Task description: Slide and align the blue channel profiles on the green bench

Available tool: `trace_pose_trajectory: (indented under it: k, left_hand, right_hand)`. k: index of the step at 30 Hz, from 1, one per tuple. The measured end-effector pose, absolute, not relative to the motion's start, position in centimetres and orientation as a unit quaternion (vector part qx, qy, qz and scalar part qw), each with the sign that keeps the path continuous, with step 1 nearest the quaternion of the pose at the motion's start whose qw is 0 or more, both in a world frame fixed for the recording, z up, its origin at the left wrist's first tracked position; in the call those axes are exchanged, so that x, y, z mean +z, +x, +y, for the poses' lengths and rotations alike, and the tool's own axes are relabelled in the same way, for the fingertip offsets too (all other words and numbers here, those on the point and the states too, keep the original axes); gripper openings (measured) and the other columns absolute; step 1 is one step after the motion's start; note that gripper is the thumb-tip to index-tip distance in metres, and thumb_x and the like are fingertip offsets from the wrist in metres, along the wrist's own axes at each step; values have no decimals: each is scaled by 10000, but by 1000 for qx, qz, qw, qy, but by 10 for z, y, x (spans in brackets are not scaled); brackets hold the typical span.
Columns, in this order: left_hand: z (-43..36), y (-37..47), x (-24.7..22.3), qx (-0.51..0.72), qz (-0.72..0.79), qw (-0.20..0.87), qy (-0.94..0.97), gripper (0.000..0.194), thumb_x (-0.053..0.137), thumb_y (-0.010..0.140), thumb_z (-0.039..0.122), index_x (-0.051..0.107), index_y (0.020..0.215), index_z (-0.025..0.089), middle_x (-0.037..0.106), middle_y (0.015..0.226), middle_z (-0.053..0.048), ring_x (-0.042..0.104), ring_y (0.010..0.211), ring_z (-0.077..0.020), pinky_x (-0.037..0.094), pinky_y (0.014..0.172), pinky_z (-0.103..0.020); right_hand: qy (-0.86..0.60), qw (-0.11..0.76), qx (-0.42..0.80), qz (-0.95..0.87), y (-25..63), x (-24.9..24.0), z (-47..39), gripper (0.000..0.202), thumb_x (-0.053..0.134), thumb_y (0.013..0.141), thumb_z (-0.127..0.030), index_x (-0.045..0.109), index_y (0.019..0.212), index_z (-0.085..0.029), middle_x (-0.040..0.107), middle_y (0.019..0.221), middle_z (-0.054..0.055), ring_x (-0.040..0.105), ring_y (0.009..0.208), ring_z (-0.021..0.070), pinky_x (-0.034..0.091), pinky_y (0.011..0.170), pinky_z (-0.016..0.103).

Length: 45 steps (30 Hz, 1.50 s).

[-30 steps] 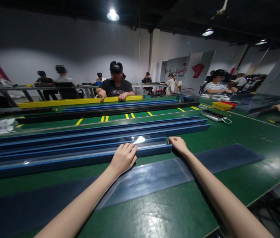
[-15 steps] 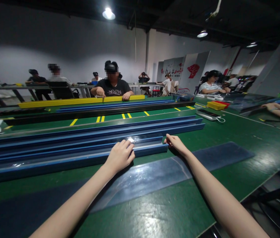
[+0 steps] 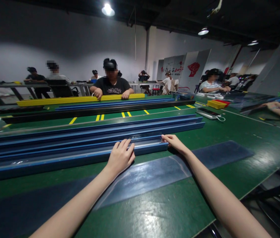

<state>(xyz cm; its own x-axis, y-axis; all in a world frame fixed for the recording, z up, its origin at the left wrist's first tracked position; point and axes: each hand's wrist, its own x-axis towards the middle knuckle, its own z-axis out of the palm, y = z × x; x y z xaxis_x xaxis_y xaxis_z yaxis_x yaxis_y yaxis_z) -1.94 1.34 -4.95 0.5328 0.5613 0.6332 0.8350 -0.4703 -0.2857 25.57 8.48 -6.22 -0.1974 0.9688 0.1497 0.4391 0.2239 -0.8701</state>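
Observation:
A long blue channel (image 3: 150,147) lies across the green table in front of me. A clear plastic strip (image 3: 147,136) shows inside it, its edge rising a little above the far wall at the right end. My left hand (image 3: 120,154) rests over the near wall, fingers bent loosely and laid into the channel, thumb apart. At the channel's right end, my right hand (image 3: 173,142) has thumb and fingertips pinched together on the end of the strip. Under my forearms a flat, clear plastic sheet (image 3: 150,177) lies on the table.
Behind it are more blue channels (image 3: 184,125) and a black rail (image 3: 85,113). Across the table, a person (image 3: 111,86) has both hands on a yellow rail (image 3: 70,100). To the right are a white device (image 3: 208,114), a yellow tray (image 3: 215,104) and another person's hands (image 3: 272,105).
My right hand has shifted slightly left at the channel's end. My left hand stays nearly in place. The person opposite has changed their grip on the yellow rail.

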Motion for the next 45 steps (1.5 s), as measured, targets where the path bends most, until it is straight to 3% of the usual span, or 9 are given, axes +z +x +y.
trace_pose_trajectory:
  k: [30,45]
  left_hand:
    - [16,-23,-54,-236,-392,277,-845,293,442,784,225,574,1020,110,607,1058,-118,549,935,-232,421,750,-348]
    - [14,-21,-51,-240,-385,272,-849,255,439,779,197,573,984,127,629,994,-104,576,835,-204,422,709,-327]
  right_hand:
    - [-507,417,384,-649,254,-59,83,309,588,640,-477,513,663,-178,552,616,-20,411,471,63,315,421,196]
    - [-509,427,383,-641,254,-58,82,335,543,658,-507,485,647,-177,511,587,-34,385,456,53,295,417,194]
